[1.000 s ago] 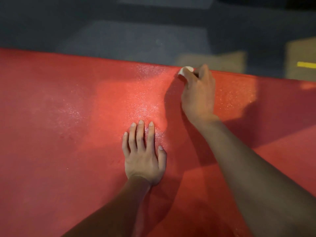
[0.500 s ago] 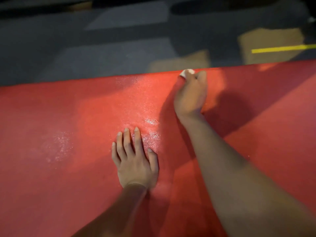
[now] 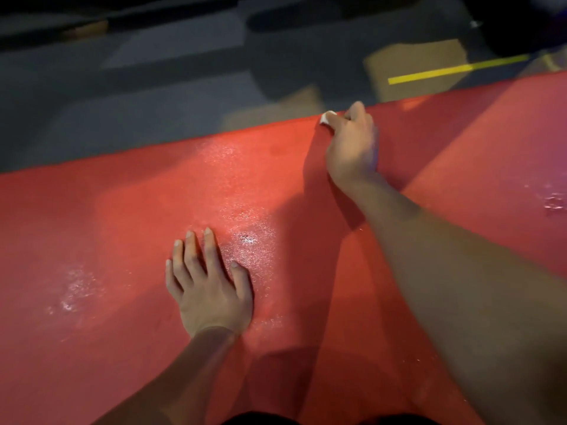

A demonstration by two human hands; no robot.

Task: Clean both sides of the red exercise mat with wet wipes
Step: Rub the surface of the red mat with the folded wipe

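We see the mat [image 3: 122, 302] spread across the floor [image 3: 153, 87], its far edge running up toward the right. Our left hand [image 3: 211, 289] lies flat on the mat near the middle. Our right hand [image 3: 352, 145] sits farther away and to the right, at the far edge, holding a wipe [image 3: 326, 118] there. Beyond that edge, a tape strip [image 3: 457, 69] lies on the floor.

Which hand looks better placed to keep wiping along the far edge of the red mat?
The right hand: it grips the wet wipe at the red mat's far edge. The left hand lies flat mid-mat, holding nothing.
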